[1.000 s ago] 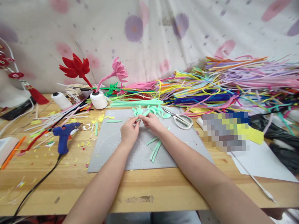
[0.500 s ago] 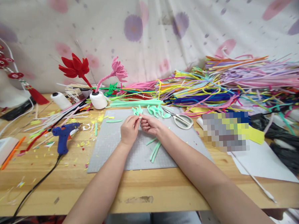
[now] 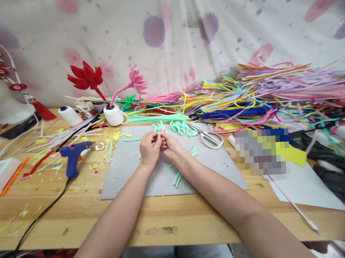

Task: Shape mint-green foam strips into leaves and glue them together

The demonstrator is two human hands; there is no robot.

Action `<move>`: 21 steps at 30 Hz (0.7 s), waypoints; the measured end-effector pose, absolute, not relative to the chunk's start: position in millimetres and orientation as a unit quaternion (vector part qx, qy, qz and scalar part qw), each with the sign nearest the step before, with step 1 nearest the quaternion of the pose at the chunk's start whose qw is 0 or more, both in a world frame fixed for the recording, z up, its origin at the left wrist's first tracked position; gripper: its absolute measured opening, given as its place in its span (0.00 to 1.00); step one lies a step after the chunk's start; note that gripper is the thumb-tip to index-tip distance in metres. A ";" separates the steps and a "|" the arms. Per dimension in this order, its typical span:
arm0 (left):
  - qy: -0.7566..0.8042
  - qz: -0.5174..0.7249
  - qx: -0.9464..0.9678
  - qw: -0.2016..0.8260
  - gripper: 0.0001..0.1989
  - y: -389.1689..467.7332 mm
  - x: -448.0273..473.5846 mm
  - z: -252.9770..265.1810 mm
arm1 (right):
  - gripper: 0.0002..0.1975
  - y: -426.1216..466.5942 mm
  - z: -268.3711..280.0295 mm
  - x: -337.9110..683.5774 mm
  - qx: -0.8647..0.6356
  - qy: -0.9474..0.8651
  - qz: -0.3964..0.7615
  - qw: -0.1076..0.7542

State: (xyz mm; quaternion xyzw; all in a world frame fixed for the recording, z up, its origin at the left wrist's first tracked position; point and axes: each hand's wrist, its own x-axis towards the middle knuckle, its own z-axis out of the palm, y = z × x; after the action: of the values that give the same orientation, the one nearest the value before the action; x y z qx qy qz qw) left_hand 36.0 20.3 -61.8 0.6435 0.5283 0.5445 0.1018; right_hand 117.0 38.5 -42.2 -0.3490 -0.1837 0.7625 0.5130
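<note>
Over the grey cutting mat [image 3: 125, 173], my left hand [image 3: 149, 149] and my right hand [image 3: 171, 146] meet with fingertips pinched together. Between them is a short mint-green pipe cleaner piece [image 3: 159, 133], mostly covered by the fingers. Just beyond the hands lie bent mint-green pipe cleaner shapes [image 3: 179, 126] on the mat. Cut mint-green strips [image 3: 178, 179] rest under and beside my right forearm. One folded mint-green piece [image 3: 132, 139] is left of my left hand. Scissors [image 3: 212, 139] with pale handles lie to the right of my right hand.
A blue glue gun [image 3: 72, 159] with a black cord lies at left. Red [image 3: 85, 75] and pink [image 3: 137, 80] pipe cleaner flowers stand behind it in a white holder [image 3: 114, 115]. Piles of coloured pipe cleaners [image 3: 288, 84] line the back. White paper [image 3: 308, 191] lies at right.
My right hand has turned slightly and drawn closer against my left fingertips. My right forearm has shifted a little, uncovering green strips on its right side.
</note>
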 end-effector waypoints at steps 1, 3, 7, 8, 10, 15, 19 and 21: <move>0.529 0.549 0.638 0.107 0.06 20.2 36.7 -61.4 | 0.17 37.2 -41.7 114.7 -0.355 -0.180 0.753 0.523; 0.531 0.560 0.625 0.116 0.06 20.1 38.0 -60.8 | 0.18 35.4 -41.8 111.0 -0.364 -0.178 0.738 0.540; 0.534 0.575 0.602 0.147 0.05 19.1 39.6 -60.3 | 0.20 37.6 -47.8 109.7 -0.378 -0.211 0.710 0.555; 0.534 0.576 0.598 0.158 0.05 18.7 39.6 -60.5 | 0.20 39.5 -49.9 111.9 -0.383 -0.235 0.699 0.556; 0.531 0.573 0.596 0.184 0.07 18.1 38.8 -61.1 | 0.20 44.1 -53.5 120.5 -0.392 -0.310 0.669 0.550; 0.524 0.560 0.544 0.339 0.11 20.8 32.6 -64.0 | 0.16 51.0 -52.9 153.9 -0.366 -0.597 0.602 0.383; 0.506 0.554 0.471 0.464 0.17 25.9 23.2 -64.4 | 0.14 50.0 -51.2 165.7 -0.318 -0.700 0.592 0.240; 0.511 0.558 0.449 0.475 0.17 27.7 17.9 -63.9 | 0.14 50.3 -53.9 164.2 -0.323 -0.707 0.576 0.254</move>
State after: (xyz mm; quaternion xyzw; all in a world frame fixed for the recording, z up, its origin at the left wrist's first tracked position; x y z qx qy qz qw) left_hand 17.9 27.7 -63.9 0.4494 0.5112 0.5576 0.4751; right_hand 164.2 50.3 -53.9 -0.3231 -0.7069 0.5759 0.2535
